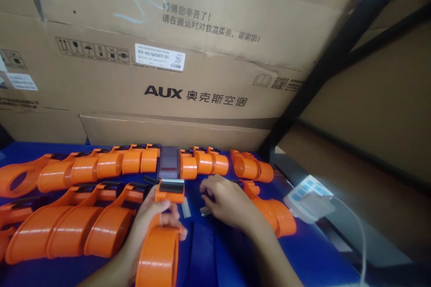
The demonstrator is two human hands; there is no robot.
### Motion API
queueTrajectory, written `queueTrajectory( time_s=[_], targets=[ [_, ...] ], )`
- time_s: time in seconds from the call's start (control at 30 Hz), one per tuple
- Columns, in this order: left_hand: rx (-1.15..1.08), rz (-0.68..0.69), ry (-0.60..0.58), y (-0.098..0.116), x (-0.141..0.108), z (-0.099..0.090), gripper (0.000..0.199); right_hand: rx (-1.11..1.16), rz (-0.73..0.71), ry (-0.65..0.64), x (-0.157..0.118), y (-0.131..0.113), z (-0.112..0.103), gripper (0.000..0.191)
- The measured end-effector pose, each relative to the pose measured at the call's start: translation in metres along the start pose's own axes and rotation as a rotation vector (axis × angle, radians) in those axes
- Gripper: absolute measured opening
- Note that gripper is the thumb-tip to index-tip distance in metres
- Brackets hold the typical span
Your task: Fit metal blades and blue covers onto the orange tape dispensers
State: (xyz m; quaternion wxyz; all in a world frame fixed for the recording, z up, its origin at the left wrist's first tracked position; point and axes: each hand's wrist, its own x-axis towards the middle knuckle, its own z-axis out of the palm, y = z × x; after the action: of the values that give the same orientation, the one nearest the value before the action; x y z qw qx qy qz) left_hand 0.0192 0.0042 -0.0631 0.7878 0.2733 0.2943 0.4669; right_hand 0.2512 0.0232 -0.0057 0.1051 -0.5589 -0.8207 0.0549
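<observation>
My left hand (163, 213) is closed around the neck of an orange tape dispenser (158, 255). Its round hub hangs below my fingers, and its head, with a toothed metal edge and a dark strip, points up and away. To the right, my right hand (224, 197) rests low over the blue table with its fingers curled in. What those fingers pinch, if anything, is hidden. A light flat strip (186, 207) lies on the table between my hands, and the end of another pale piece (204, 210) shows beside my right fingertips.
Several orange dispensers (109, 163) line the back of the blue table (235, 260), with more at the left (109, 231) and right (281, 217). A dark block (169, 161) stands mid-row. A white device with a cable (308, 197) sits right. Cardboard (202, 63) walls the back.
</observation>
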Motion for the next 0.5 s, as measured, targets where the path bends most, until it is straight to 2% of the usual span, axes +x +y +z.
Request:
queueTrajectory(
  time_s=[0.23, 0.33, 0.43, 0.5],
  targets=[
    [-0.002, -0.001, 0.027, 0.002, 0.0, 0.001, 0.038, -0.226, 0.158, -0.047, -0.002, 0.001, 0.008, 0.009],
    [0.001, -0.008, 0.012, 0.002, 0.001, 0.0, 0.036, -0.223, 0.137, -0.053, 0.0, 0.0, 0.012, 0.013],
    [0.019, 0.004, 0.016, 0.003, 0.001, 0.0, 0.037, -0.213, 0.105, -0.059, 0.003, -0.003, 0.016, 0.005],
    [0.028, 0.018, 0.023, 0.004, 0.001, 0.001, 0.039, -0.198, 0.069, -0.066, 0.005, -0.007, 0.018, 0.008]
  ],
)
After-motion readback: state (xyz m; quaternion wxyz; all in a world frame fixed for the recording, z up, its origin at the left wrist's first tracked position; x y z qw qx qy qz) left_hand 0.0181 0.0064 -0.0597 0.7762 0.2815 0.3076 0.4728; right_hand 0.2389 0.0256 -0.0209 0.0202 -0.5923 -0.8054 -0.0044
